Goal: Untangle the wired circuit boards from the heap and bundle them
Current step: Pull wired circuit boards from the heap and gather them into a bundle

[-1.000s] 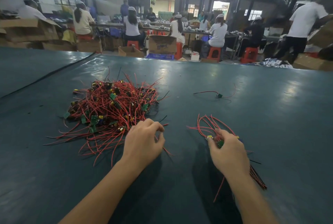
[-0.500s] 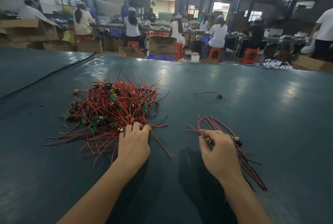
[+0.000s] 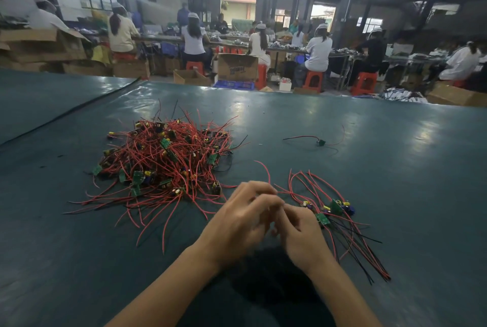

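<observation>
My left grip [image 3: 242, 217] pinches a loose red wire [image 3: 264, 171] between the heap [image 3: 163, 160] and the small bundle [image 3: 334, 210] on the tabletop [image 3: 395, 195]; my right grip [image 3: 301, 237] curls in against it, too blurred to tell whether it holds anything. If I pull hard, a snagged lead could drag neighbours off the heap or knot into the bundle. I count one heap, one bundle showing about three boards, and one lone board [image 3: 320, 142] farther off.
</observation>
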Tool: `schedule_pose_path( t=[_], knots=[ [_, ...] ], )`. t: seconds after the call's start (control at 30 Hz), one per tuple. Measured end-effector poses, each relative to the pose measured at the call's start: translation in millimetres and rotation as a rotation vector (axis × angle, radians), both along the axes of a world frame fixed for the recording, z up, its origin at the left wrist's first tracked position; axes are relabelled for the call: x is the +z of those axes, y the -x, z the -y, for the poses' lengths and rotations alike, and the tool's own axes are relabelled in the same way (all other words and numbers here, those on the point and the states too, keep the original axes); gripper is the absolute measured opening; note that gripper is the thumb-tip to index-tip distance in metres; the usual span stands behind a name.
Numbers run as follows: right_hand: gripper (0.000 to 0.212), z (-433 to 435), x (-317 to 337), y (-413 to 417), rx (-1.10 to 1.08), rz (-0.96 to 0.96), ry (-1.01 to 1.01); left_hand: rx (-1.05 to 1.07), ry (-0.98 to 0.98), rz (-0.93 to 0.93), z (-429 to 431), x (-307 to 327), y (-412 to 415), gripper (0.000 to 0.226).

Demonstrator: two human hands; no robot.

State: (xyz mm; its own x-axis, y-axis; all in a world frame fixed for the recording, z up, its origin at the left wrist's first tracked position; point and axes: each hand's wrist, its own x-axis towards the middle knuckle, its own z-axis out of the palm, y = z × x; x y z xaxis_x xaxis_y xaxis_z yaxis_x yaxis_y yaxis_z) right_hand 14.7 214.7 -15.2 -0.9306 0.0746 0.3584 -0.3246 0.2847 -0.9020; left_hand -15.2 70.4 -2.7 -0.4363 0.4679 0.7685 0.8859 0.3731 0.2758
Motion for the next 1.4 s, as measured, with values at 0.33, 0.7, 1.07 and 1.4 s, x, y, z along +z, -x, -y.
schedule_pose_path(
  t=[0.33, 0.7, 1.07, 1.4],
  knots=[
    [0.025, 11.1, 8.7, -1.8, -0.008, 0.019, 0.264, -0.005, -0.105, 0.039, -1.6, -5.4, 0.4, 0.039],
    [0.023, 9.1, 14.9, -2.9, -0.144, -0.01, 0.41, -0.018, -0.514, 0.983, -5.5, 6.7, 4.7, 0.043],
    [0.04, 9.7, 18.7, -3.6, -0.185, 0.074, 0.597, -0.215, -0.807, 1.26, -6.3, 7.9, 6.3, 0.007],
    [0.014, 9.8, 24.0, -7.3, -0.021, 0.316, 0.733, -0.245, -0.688, 1.196, -5.5, 2.0, 8.0, 0.03]
  ],
)
